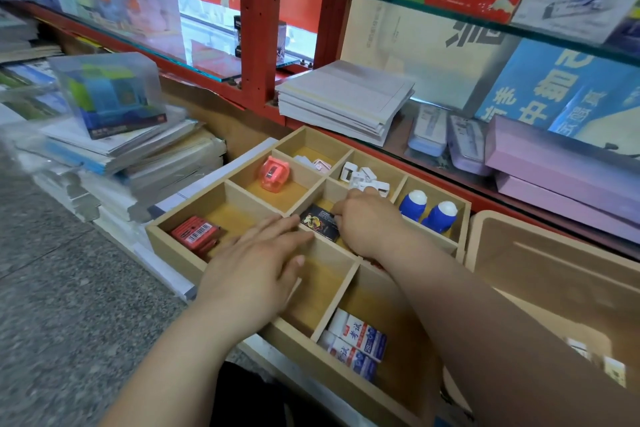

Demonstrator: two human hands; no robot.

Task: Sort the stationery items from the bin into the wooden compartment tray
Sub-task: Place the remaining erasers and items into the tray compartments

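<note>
Now my right hand (367, 218) pinches the black packet (319, 222) over a middle compartment of the tray (173, 253); lower flat, release. Left hand (256, 263) flat, empty.

Matt wooden tray (180, 255); glossy pink plastic sharpener (274, 173); speckled rough stone floor (62, 288).

Tray (166, 242): centre, on stacked paper.
Bin (554, 274): right of tray, touching.
Erasers (358, 343): near compartment.
Sharpener (274, 173): far-left compartment.
</note>
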